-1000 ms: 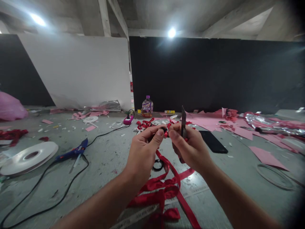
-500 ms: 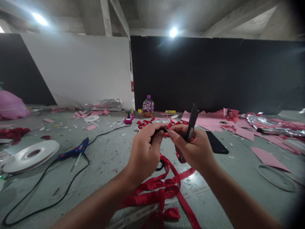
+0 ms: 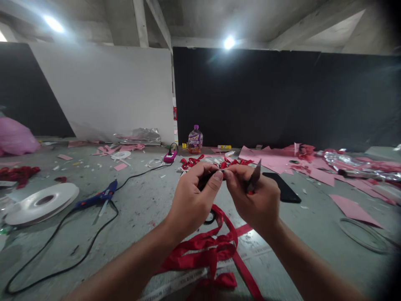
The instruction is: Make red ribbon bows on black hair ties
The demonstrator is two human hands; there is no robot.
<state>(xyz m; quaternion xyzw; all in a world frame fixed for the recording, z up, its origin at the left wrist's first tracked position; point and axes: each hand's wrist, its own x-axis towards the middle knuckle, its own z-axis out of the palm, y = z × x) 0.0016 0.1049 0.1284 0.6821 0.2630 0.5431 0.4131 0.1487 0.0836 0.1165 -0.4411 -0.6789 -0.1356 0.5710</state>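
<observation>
My left hand [image 3: 196, 196] is closed, thumb pressed against the fingers, around a small black thing [image 3: 205, 179] mostly hidden by them. My right hand [image 3: 258, 196] pinches at the same spot, its fingertips almost touching the left thumb. Tucked in the right palm is a pair of scissors [image 3: 255, 177], with a dark blade pointing up and a bit of red handle showing. Below both hands, red ribbon [image 3: 216, 255] lies in loose loops on the table, beside a black ring [image 3: 210, 217]. A printed white ribbon [image 3: 184, 280] runs underneath.
A blue glue gun [image 3: 97, 198] with its cord and a white ribbon spool [image 3: 44, 202] lie left. A black phone-like slab [image 3: 283, 188] is right of my hand. Pink paper [image 3: 266, 159], a bottle [image 3: 195, 140] and a pink power strip [image 3: 170, 156] stand farther back.
The scissors blade in my right hand has tilted and sunk lower, and that hand has turned. My fingertips have come closer together. The things on the table stay put.
</observation>
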